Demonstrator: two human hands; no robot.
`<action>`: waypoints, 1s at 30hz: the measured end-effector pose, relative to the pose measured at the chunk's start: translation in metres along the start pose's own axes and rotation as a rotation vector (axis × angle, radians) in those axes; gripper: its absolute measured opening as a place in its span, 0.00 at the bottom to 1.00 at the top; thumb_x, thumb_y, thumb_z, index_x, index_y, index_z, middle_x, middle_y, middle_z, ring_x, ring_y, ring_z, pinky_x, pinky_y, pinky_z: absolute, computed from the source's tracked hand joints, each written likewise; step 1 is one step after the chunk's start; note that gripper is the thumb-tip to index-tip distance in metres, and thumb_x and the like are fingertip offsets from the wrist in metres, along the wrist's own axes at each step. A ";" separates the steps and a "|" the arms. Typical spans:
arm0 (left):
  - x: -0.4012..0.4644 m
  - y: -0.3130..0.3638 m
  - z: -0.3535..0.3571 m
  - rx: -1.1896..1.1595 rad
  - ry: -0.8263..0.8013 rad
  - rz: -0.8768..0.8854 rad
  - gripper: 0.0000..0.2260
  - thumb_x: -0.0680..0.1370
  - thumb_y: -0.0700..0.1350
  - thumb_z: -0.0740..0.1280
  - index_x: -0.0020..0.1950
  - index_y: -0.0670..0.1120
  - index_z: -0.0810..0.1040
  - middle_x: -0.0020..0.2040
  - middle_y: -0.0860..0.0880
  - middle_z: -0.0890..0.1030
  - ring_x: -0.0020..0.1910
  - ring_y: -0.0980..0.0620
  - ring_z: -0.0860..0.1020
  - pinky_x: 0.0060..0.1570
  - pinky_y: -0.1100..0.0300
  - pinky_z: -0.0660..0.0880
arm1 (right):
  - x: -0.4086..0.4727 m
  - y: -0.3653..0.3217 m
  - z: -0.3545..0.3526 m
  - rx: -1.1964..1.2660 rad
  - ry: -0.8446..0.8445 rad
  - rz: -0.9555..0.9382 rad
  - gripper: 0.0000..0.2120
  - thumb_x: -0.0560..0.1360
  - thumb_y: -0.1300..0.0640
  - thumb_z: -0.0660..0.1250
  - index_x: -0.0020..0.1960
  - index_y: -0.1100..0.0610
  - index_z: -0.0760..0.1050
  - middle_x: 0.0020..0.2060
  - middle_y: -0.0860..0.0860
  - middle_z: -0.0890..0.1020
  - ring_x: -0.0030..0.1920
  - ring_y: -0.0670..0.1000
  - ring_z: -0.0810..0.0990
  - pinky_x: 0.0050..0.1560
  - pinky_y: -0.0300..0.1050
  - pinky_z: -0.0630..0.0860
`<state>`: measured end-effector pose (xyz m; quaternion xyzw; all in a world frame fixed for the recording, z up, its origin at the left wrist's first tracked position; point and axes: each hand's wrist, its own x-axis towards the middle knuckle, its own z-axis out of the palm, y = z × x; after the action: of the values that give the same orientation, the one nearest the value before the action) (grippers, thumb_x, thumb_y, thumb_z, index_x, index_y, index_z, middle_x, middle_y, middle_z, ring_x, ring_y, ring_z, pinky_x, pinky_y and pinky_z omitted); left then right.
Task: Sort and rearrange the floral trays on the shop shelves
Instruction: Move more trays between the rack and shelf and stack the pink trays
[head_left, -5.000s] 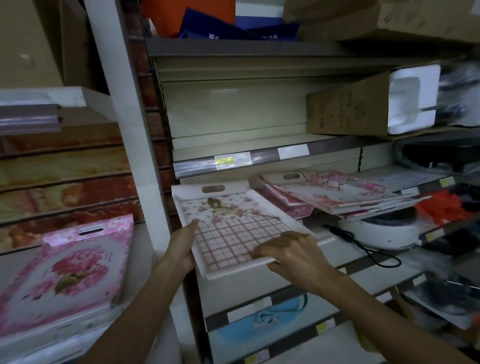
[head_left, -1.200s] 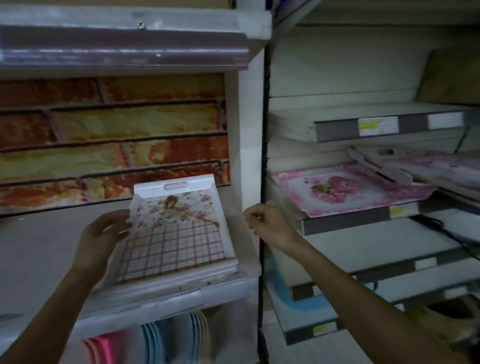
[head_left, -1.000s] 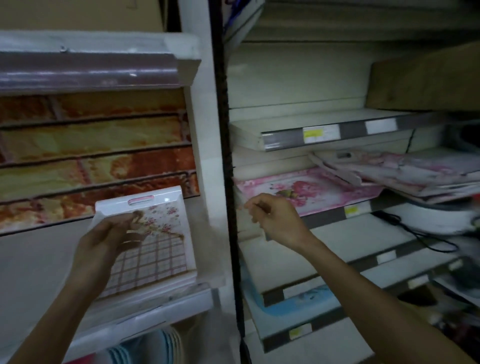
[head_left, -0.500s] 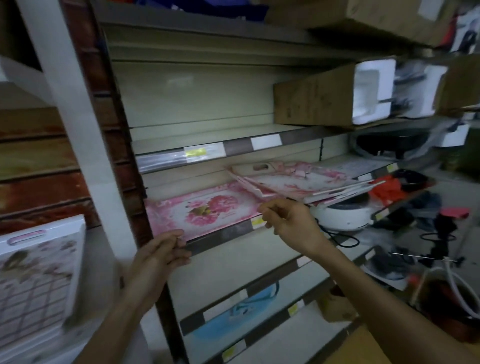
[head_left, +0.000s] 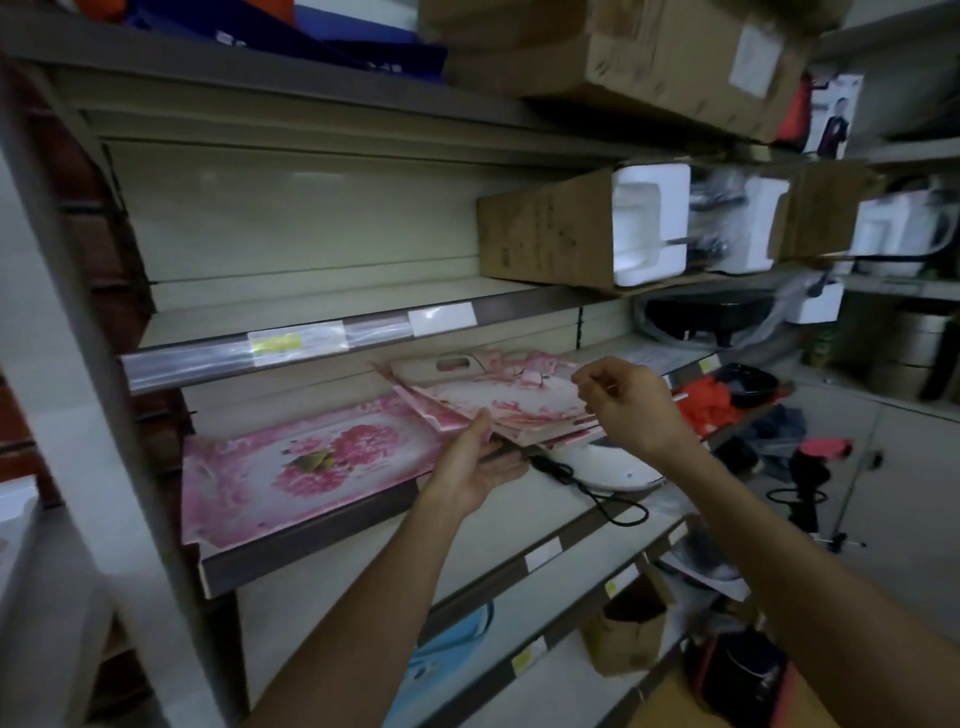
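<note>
A pink floral tray (head_left: 311, 462) lies flat at the left of the middle shelf. To its right a tilted stack of pink floral trays (head_left: 498, 395) leans on a white appliance. My left hand (head_left: 478, 457) is palm up with straight fingers, touching the stack's lower left edge. Over the right end of the stack my right hand (head_left: 628, 405) hovers with its fingers curled, holding nothing that I can see.
The white appliance (head_left: 602, 467) with a black cord sits under the stack. A cardboard box with white foam (head_left: 571, 234) stands on the shelf above. Red cloth (head_left: 706, 405) lies further right. A white upright post (head_left: 78, 364) bounds the left. A blue item (head_left: 452, 644) lies lower down.
My view swung right from the left shelf, where the grid-pattern tray stayed. My left hand let go of it and reached the tilted stack. My right hand moved over the stack.
</note>
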<state>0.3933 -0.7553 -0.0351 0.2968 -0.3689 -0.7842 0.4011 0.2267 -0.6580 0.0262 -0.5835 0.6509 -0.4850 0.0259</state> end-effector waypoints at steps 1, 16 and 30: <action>0.007 -0.002 0.010 -0.019 -0.008 -0.003 0.10 0.81 0.45 0.64 0.59 0.42 0.74 0.58 0.38 0.77 0.59 0.35 0.76 0.63 0.38 0.72 | 0.003 0.002 -0.005 -0.011 0.009 0.003 0.07 0.79 0.58 0.63 0.52 0.55 0.80 0.41 0.51 0.83 0.44 0.54 0.83 0.45 0.46 0.79; -0.009 0.018 0.001 -0.023 0.127 0.178 0.08 0.78 0.29 0.58 0.55 0.32 0.74 0.56 0.31 0.79 0.53 0.32 0.80 0.45 0.37 0.81 | 0.027 0.018 -0.039 -0.234 0.017 0.068 0.09 0.79 0.59 0.61 0.49 0.58 0.80 0.44 0.52 0.83 0.47 0.52 0.81 0.51 0.48 0.77; -0.147 0.027 -0.062 -0.006 0.024 0.218 0.16 0.74 0.30 0.60 0.35 0.39 0.85 0.40 0.43 0.85 0.37 0.49 0.85 0.36 0.52 0.83 | 0.046 0.042 -0.019 -0.045 -0.196 0.430 0.19 0.80 0.47 0.63 0.50 0.64 0.79 0.49 0.62 0.83 0.48 0.59 0.83 0.58 0.57 0.79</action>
<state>0.5252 -0.6625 -0.0222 0.2629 -0.3917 -0.7336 0.4892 0.1699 -0.6891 0.0329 -0.4761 0.7652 -0.3948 0.1786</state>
